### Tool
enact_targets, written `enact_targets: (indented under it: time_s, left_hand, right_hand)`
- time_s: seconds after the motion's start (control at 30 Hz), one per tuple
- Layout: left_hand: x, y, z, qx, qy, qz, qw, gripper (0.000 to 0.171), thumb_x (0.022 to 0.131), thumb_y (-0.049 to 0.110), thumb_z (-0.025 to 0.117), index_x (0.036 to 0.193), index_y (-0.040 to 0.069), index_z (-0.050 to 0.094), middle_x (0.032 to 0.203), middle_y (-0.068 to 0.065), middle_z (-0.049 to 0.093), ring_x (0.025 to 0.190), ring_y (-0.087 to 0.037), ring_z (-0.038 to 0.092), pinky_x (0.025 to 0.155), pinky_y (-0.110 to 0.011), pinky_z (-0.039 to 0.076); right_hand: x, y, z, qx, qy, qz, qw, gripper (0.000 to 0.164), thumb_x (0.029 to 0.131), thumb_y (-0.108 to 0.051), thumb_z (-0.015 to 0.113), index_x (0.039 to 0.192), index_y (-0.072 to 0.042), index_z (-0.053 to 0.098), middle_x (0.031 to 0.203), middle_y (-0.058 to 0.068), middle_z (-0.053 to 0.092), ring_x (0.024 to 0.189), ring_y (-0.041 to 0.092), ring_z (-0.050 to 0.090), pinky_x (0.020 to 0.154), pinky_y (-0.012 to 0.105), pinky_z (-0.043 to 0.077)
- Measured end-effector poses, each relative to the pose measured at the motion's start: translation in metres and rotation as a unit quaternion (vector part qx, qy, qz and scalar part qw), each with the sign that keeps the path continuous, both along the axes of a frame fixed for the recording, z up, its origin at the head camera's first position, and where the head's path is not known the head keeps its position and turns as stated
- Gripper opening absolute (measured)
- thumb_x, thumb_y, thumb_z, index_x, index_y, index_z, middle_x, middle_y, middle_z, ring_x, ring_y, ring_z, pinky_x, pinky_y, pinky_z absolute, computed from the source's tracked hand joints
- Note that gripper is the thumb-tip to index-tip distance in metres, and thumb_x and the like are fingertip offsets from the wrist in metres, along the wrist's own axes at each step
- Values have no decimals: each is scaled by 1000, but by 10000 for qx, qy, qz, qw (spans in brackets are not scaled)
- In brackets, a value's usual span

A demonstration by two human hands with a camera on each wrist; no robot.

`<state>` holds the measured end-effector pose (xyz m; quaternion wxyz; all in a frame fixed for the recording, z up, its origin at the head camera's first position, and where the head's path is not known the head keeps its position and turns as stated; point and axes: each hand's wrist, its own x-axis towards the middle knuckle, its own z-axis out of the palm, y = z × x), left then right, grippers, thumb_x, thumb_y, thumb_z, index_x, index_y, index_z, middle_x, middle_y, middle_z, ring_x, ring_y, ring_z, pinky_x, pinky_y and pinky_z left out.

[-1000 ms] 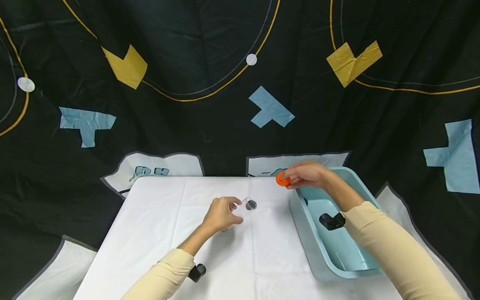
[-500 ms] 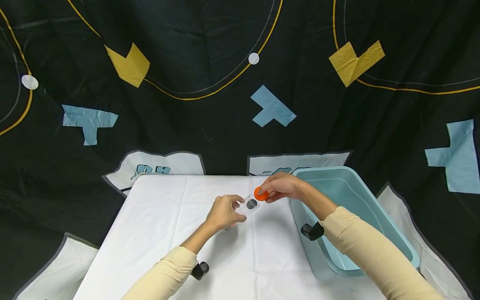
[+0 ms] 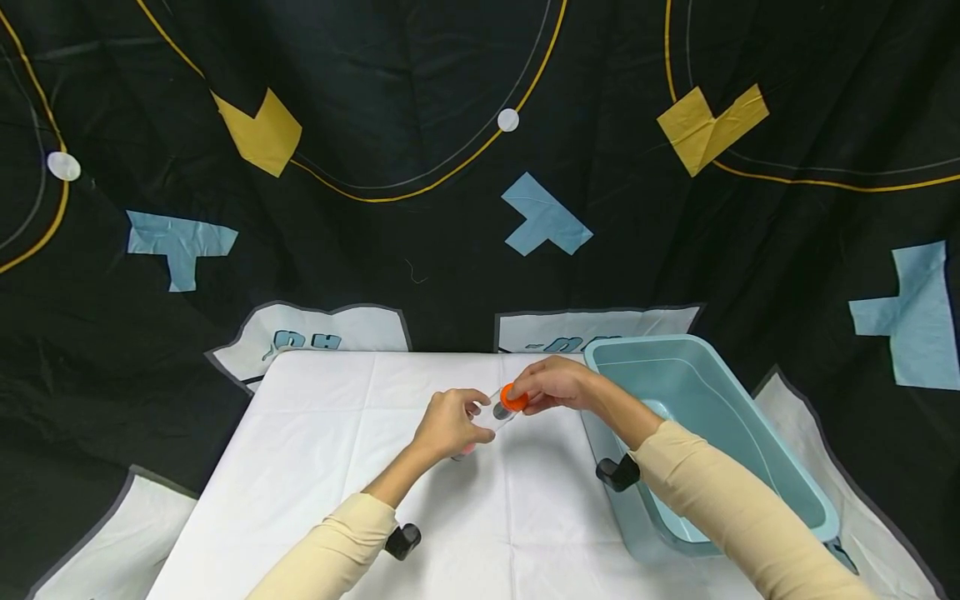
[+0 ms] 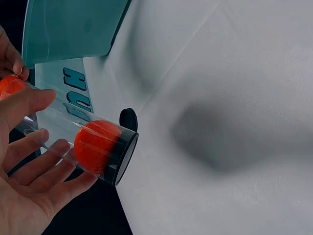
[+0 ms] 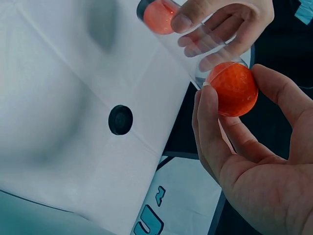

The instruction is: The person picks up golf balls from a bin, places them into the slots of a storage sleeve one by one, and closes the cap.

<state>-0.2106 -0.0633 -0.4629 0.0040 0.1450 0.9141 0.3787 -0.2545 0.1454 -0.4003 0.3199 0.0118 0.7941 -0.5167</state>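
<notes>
A clear plastic tube lies slanted in my left hand, its thumb and fingers curled round the wall. Inside it, against the black end, rests an orange ball. At the tube's other end my right hand pinches a second orange ball between thumb and fingers. That ball sits at the open mouth, partly within the rim. Below the hands a round black cap lies on the white cloth.
A light blue bin stands at the right of the white-covered table, beneath my right forearm. Behind the table hangs a dark curtain with yellow and blue patches. Each wrist carries a small black camera.
My right hand has moved left and slightly down from over the bin's edge, bringing the orange ball to the tube's mouth. My left hand and the tube have barely moved.
</notes>
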Motion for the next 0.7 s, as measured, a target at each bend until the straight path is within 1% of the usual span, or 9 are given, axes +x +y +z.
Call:
enact_targets:
  time_s: [0.2, 0.47, 0.57, 0.7]
  left_hand:
    - [-1, 0, -1, -18, 9, -17, 10000, 45, 67, 18, 90, 109, 7, 77, 93, -11, 77, 83, -21, 73, 72, -33, 58]
    - [1, 1, 4, -67, 112, -100, 9999, 43, 66, 15, 90, 106, 7, 77, 92, -12, 77, 79, -19, 72, 70, -32, 57]
    - [1, 2, 4, -116, 75, -79, 9999, 42, 67, 16, 90, 106, 8, 77, 92, -11, 77, 79, -18, 72, 70, -31, 57]
    - [1, 3, 3, -52, 36, -68, 10000, 41, 67, 16, 90, 105, 10, 77, 91, -9, 77, 79, -18, 70, 70, -31, 57]
  right_hand:
    - [0, 0, -4, -23, 28, -19, 10000, 29, 88, -14, 74, 110, 6, 69, 102, 15, 74, 82, 23, 71, 85, 33, 60]
    - [0, -4, -6, 227, -13, -19, 9997, 28, 88, -15, 75, 109, 4, 70, 104, 15, 72, 83, 22, 69, 83, 32, 60]
    - [0, -2, -7, 203, 14, 49, 9998, 29, 88, -16, 76, 108, 4, 70, 103, 14, 73, 81, 20, 68, 82, 31, 60]
    - [1, 1, -8, 58, 6, 52, 10000, 28, 88, -15, 76, 108, 4, 69, 99, 11, 73, 78, 17, 68, 81, 29, 60]
